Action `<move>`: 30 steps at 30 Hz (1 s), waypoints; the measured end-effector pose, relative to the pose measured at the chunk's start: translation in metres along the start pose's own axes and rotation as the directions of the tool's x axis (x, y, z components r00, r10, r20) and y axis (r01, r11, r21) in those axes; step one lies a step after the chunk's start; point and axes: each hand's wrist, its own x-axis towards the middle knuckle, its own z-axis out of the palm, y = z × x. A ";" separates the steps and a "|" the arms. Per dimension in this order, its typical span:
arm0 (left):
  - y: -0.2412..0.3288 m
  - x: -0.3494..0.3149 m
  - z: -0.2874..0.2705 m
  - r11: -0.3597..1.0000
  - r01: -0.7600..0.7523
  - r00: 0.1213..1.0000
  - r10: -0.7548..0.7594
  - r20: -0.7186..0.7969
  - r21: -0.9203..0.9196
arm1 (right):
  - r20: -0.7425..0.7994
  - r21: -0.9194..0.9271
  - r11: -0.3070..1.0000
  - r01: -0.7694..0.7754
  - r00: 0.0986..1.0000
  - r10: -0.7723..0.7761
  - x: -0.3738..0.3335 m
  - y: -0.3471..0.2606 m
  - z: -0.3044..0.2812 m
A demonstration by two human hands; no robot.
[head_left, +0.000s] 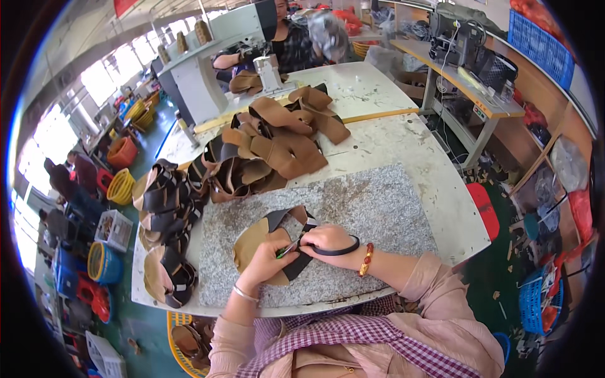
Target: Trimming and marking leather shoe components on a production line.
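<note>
A shoe upper (252, 239) of tan and black leather, bent into an open ring, rests on the speckled grey mat in front of me. My left hand (268, 259) is closed on its near edge, and a small green bit shows by the fingertips. Close beside it, my right hand (328, 238) is closed around what look like scissors (340, 250). Their black loop handle curves over the hand, while the blades are mostly hidden between my fingers. Brown uppers (283, 148) are heaped beyond the mat. Stacked black and tan uppers (167, 214) line the table's left edge.
A sewing machine (201, 82) stands across the table, with a person (293, 47) behind it. Another machine (457, 41) is on a bench at right. Below the table's near edge, a yellow basket (179, 346) holds brown pieces. A red stool (482, 211) is at right.
</note>
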 end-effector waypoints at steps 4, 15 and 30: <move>-0.002 0.000 0.002 0.999 0.043 0.999 -0.042 0.023 -0.016 | -0.086 0.005 1.000 0.031 0.996 -0.030 -0.005 0.002 0.005; 0.008 0.001 0.002 0.991 0.125 0.991 -0.123 0.054 -0.037 | -0.079 0.205 0.978 0.027 0.997 -0.011 -0.008 -0.002 0.000; 0.000 -0.006 0.000 0.992 0.066 0.998 -0.063 0.026 -0.107 | -0.039 0.282 0.953 0.111 0.994 -0.105 -0.004 -0.007 -0.004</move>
